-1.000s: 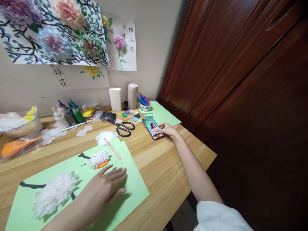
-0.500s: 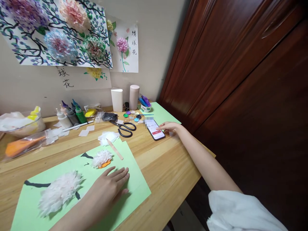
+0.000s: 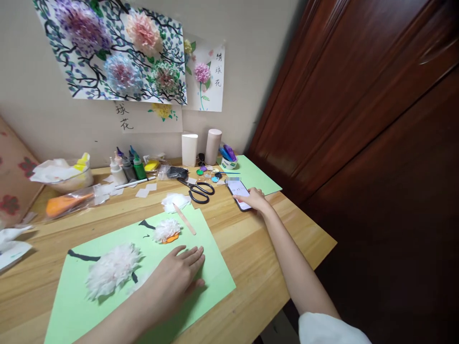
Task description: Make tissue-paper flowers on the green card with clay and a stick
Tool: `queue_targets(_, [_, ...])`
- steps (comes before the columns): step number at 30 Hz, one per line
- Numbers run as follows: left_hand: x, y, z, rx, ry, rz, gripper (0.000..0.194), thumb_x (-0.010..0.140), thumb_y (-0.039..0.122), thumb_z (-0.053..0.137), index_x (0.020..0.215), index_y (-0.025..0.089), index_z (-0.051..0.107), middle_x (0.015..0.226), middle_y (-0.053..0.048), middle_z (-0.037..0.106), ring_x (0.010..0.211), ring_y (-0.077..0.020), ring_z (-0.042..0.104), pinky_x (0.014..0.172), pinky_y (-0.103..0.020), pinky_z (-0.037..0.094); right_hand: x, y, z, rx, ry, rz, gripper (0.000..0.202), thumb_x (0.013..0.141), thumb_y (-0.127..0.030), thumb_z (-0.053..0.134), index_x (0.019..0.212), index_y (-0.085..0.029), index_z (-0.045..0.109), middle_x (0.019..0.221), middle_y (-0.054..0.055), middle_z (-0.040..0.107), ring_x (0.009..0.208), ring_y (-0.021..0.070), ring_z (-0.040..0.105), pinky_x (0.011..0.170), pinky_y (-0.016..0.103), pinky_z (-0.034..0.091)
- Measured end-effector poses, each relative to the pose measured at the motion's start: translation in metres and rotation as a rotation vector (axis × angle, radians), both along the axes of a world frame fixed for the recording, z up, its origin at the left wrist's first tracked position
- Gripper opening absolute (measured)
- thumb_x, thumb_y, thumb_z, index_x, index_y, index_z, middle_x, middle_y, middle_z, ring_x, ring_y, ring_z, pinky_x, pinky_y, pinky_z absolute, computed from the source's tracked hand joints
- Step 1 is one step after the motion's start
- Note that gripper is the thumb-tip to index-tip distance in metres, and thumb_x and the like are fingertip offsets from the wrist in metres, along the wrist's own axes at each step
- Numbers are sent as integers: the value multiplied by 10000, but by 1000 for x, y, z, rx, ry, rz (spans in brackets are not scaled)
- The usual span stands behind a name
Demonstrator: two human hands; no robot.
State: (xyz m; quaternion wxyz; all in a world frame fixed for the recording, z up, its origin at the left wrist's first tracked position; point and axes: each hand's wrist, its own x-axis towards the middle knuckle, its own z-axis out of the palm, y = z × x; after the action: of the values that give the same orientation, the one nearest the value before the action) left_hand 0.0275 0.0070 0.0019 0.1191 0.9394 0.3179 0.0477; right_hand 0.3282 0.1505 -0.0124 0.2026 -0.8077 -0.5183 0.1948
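My left hand (image 3: 179, 272) lies flat on a light green sheet (image 3: 215, 272), fingers stretched out. Beside it on the sheet are a large white tissue-paper flower (image 3: 114, 271) and a smaller one (image 3: 167, 230) with an orange piece under its lower edge. Dark branch shapes (image 3: 84, 256) run out from the flowers. My right hand (image 3: 256, 199) is closed across a smartphone (image 3: 238, 188) on the table, its thumb reaching over the screen to the left edge. The other fingers are at the right edge, partly hidden. A timer display and part of a red button show.
A wooden stick (image 3: 184, 220) rests across the sheet's upper edge, near white tissue (image 3: 174, 202) and black-handled scissors (image 3: 199, 191). Behind stand paint bottles (image 3: 138, 167), a white container (image 3: 189, 150) and a pink cylinder (image 3: 214, 147). A dark wooden cabinet (image 3: 358, 119) rises at right.
The view has swung left, so everything sits further right in the picture. My right hand has moved further over the smartphone, its thumb now across the screen. My left hand stays flat.
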Motion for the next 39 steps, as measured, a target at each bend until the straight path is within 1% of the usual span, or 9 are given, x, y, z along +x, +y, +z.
queue_targets(5, [0,-1,0,-20,-16,17,348,917,341,455,1209,184,561,1306,-105,547,1186,-257,529,1002,-431,395,-16,-3,-1,5,-233,16,761,556,-474,743,1115,0,538,1171,285,502,1166,361,438,966,410,358])
queue_targets(10, [0,-2,-1,-20,-22,21,352,919,337,449,1218,184,554,1299,-103,556,1185,-243,530,1014,-422,379,-13,0,0,7,-344,18,695,569,-480,703,1084,-30,578,1104,242,543,1082,341,486,913,398,397])
queue_targets(21, [-1,0,-4,-29,-52,23,375,919,356,444,1240,190,543,1298,-102,557,1183,-245,533,1019,-415,378,10,5,-5,28,-370,-23,697,614,-517,676,1125,-52,589,1090,229,558,1055,338,515,867,385,421])
queue_targets(27, [-1,-1,-2,-32,-30,19,382,918,367,447,1243,189,539,1312,-102,544,1195,-245,522,1022,-421,373,2,4,-3,116,-347,-20,687,665,-478,681,1184,-50,541,1160,245,513,1104,352,480,916,405,389])
queue_targets(29, [-1,-2,-2,-31,-42,17,385,917,368,447,1248,191,534,1317,-105,539,1194,-243,523,1020,-413,374,-13,0,2,309,-286,53,518,751,-375,629,1179,-99,534,1192,206,503,1134,315,459,947,389,369])
queue_targets(31, [-2,-3,-1,-30,-55,20,397,911,365,461,1262,190,525,1326,-109,529,1199,-243,518,1005,-398,388,-37,-8,6,483,-116,244,248,848,-269,501,1057,-159,576,1105,135,563,1065,242,504,920,335,392])
queue_targets(35, [-1,-4,-1,-76,-22,30,457,884,388,498,1282,164,505,1351,-131,495,1225,-272,491,1006,-441,377,-98,-38,5,361,213,672,140,880,-296,459,886,-200,561,868,33,599,767,151,559,708,258,455])
queue_targets(37, [-1,-4,-1,-102,-5,34,484,874,390,509,1294,150,491,1362,-134,482,1239,-283,475,1031,-476,343,-125,-54,-1,321,186,812,147,846,-295,518,960,-206,541,940,36,584,821,158,557,738,272,463])
queue_targets(39, [-1,-4,-1,-107,-3,41,499,871,380,512,1307,139,475,1366,-133,475,1253,-283,459,1053,-488,315,-145,-63,-9,330,68,851,199,806,-276,567,984,-195,524,988,64,566,924,201,540,809,323,459])
